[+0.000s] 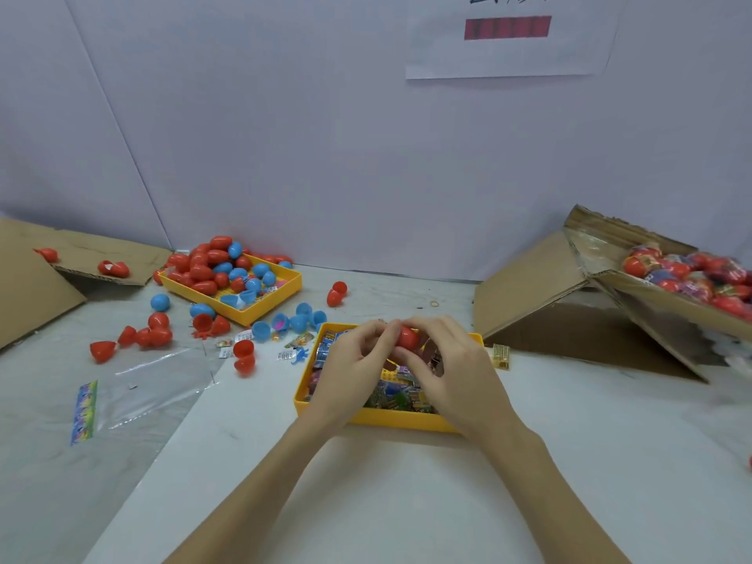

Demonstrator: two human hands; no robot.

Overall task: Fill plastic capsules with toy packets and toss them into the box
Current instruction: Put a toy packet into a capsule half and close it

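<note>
Both hands meet above the near yellow tray [390, 419]. The right hand [443, 372] and left hand [350, 366] curl their fingers around one red capsule [408, 336], apparently pressing it closed; whether a packet is inside cannot be told. Toy packets [401, 394] fill the tray beneath. Progress is partial: the cardboard box [659, 295] at right already holds many filled capsules, while a far tray [260, 309] and the table at left hold numerous unfilled red and blue shells. A clear plastic bag [158, 384] lies at left. Nothing blocks the path to the box.
</note>
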